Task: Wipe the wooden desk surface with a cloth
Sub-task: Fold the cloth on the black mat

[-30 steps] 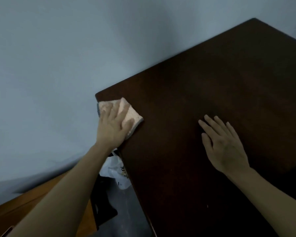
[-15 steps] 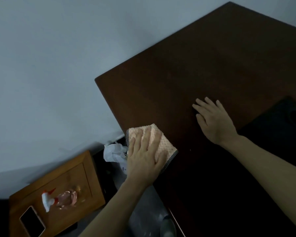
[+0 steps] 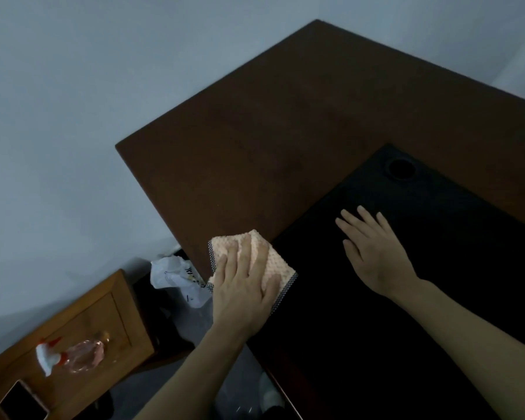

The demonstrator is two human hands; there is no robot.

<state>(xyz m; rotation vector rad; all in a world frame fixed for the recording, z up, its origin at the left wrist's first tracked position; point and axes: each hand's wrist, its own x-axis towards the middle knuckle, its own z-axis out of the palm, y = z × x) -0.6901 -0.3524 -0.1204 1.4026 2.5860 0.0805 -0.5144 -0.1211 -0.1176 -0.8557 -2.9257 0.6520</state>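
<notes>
Desk (image 3: 285,122) wiping is what we are doing: the folded peach cloth (image 3: 275,263) is lying at the desk's left edge, part on the brown wood and part on the corner of the black mat (image 3: 422,298), with one corner hanging just past the edge. We are pressing it flat with our left hand (image 3: 243,295), fingers straight and spread on top, not curled round it, most likely so the whole palm is bearing down. Our right hand (image 3: 373,253) is resting flat on the mat, fingers extended and holding nothing, probably steadying us as we lean.

Below the desk edge, a bin lined with a white plastic bag (image 3: 176,275) is standing between the desk and a low wooden cabinet (image 3: 82,325); what it holds we cannot tell. On the cabinet a pink spray bottle (image 3: 73,356) is lying on its side near a dark phone (image 3: 22,401).
</notes>
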